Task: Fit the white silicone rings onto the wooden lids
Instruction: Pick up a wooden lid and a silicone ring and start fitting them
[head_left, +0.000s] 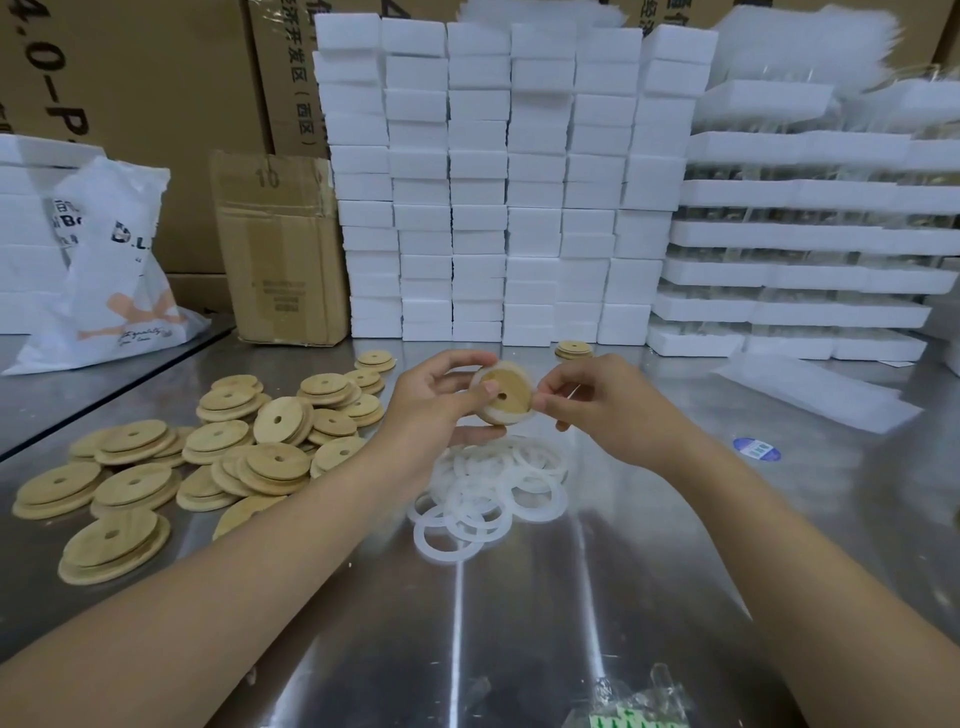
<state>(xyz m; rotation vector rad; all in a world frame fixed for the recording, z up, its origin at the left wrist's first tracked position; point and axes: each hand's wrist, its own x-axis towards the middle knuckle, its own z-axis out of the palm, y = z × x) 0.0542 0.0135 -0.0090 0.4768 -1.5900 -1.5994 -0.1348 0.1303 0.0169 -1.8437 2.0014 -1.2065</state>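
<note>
A round wooden lid (508, 391) with a small centre hole is held upright above the table, a white silicone ring (511, 417) stretched around its rim. My left hand (434, 395) grips the lid from the left, thumb on its face. My right hand (587, 389) pinches the ring at the lid's right edge. Below the hands lies a pile of loose white silicone rings (488, 493). Several bare wooden lids (208, 447) are heaped on the left of the metal table (519, 623).
Stacks of white foam blocks (509, 182) fill the back, foam trays (805, 249) on the right. A cardboard box (280, 249) and a white plastic bag (114, 270) stand back left. One lid (573, 349) lies apart near the foam. A plastic wrapper (639, 701) sits at the front edge.
</note>
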